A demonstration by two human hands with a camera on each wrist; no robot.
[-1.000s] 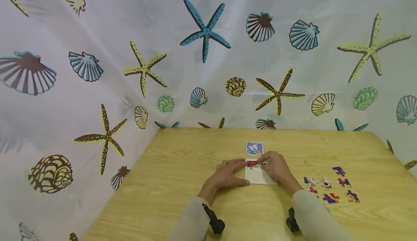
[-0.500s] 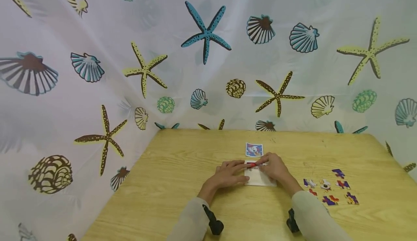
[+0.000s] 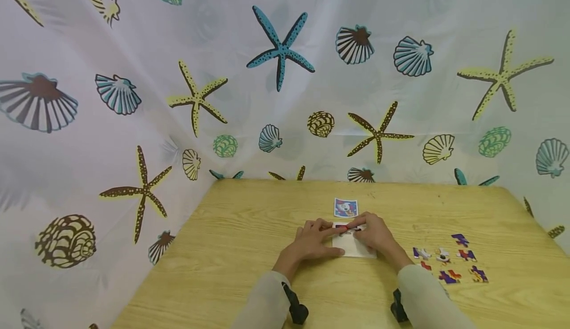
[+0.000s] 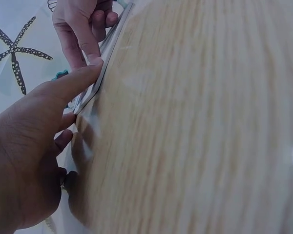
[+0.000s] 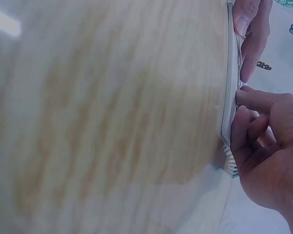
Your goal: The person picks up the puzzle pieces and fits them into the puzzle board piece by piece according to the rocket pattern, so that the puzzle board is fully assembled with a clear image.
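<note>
A shallow white puzzle tray (image 3: 354, 248) lies on the table between both hands, with red and purple jigsaw pieces (image 3: 341, 227) along its far edge. My left hand (image 3: 310, 242) rests at the tray's left side, thumb on the near left corner and a fairly straight index finger on the pieces. At the upper part of the tray, my right hand (image 3: 375, 232) pinches a small jigsaw piece, mostly hidden by the fingers. In the right wrist view the other fingers of the right hand (image 5: 268, 131) are curled. Both wrist views show the tray only edge-on.
A small picture card (image 3: 346, 208) with a white cartoon character on blue lies just beyond the tray. Several loose jigsaw pieces (image 3: 450, 275) are spread to the right on the wooden table (image 3: 249, 220). A curtain (image 3: 285, 106) printed with shells and starfish hangs behind.
Both hands stay at the tray's far edge with small finger shifts over the pieces there. The view has tilted slightly; the card and loose pieces keep their places.
</note>
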